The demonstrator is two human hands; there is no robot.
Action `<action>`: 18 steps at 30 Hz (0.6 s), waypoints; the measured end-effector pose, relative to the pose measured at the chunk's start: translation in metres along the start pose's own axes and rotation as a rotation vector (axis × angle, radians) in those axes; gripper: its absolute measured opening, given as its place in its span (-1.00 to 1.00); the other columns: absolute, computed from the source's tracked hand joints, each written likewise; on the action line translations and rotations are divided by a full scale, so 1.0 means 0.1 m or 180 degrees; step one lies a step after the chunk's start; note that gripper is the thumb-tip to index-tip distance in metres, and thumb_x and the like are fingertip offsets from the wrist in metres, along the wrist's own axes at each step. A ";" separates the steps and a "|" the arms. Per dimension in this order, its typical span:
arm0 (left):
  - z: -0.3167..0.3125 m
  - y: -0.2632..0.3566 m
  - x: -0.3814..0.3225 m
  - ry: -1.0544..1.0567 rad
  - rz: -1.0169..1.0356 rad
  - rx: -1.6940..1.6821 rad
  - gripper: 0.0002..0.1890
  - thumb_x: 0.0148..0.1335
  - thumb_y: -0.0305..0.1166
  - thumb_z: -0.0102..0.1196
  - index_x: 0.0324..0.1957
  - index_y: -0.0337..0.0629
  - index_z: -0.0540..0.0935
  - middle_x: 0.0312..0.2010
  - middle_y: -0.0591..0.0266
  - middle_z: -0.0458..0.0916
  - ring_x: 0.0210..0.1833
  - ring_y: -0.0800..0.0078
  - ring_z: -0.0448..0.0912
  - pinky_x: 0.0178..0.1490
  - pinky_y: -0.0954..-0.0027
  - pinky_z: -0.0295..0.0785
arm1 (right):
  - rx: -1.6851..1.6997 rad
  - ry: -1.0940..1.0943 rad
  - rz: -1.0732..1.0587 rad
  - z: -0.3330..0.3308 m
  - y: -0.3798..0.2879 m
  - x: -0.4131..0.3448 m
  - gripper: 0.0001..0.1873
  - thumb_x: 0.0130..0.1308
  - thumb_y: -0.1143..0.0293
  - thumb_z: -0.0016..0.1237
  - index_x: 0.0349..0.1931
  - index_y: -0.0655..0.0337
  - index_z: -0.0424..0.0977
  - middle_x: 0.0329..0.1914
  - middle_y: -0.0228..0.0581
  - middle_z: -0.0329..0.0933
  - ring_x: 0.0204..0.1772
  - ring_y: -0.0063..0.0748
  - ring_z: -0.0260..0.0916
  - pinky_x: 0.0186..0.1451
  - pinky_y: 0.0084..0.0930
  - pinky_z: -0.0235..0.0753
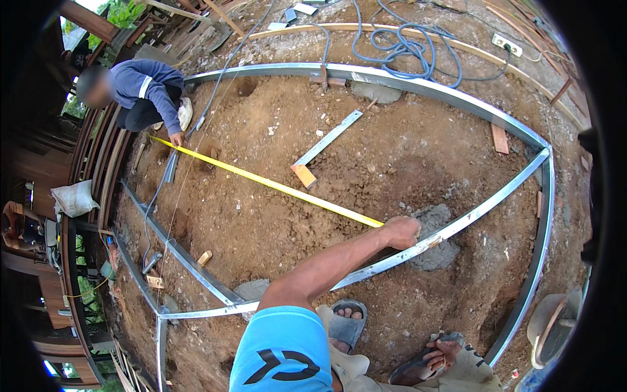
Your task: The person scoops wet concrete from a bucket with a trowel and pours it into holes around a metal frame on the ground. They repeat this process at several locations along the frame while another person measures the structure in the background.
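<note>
My left hand [402, 232] is closed on one end of a yellow tape measure [274, 185], right against a galvanized metal channel [446, 232]. The tape blade runs taut over the soil to a crouching co-worker's hand [177, 139] at the upper left. My right hand [441, 355] hangs over my right foot with its fingers apart and nothing visible in it. Beyond the tape, a carpenter's square [328, 137] with an orange-yellow stock lies on the dirt. Wet grey concrete [433, 218] sits beneath the channel by my left hand.
More metal channels [188, 255] frame the dug soil. A coiled blue hose [411, 49] and a white power strip [507, 45] lie at the back. Wood blocks [204, 258] and a hammer-like tool [153, 262] rest at left. A bucket-like container [546, 330] stands at right.
</note>
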State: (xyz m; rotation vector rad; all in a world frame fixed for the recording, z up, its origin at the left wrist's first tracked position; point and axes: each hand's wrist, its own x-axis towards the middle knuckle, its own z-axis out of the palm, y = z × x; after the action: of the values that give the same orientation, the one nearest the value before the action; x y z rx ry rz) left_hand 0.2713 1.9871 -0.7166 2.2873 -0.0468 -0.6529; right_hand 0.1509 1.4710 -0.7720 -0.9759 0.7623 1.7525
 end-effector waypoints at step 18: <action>0.01 -0.01 0.02 -0.0044 -0.0047 0.0102 -0.71 0.10 -0.22 0.23 -0.25 -0.24 0.70 -0.22 -0.15 0.72 -0.07 -0.08 0.69 -0.01 0.02 0.55 | -0.0064 0.0244 -0.0202 0.28 -0.07 -0.14 -0.54 0.59 0.18 -0.14 0.24 0.41 0.35 -0.09 0.43 0.62 -0.35 0.14 0.69 -0.33 0.01 0.79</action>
State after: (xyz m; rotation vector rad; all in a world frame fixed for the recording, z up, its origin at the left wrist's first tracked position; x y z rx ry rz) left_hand 0.2723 1.9869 -0.7186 2.3159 -0.0474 -0.6802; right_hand 0.1528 1.4906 -0.7465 -1.0746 0.7554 1.6789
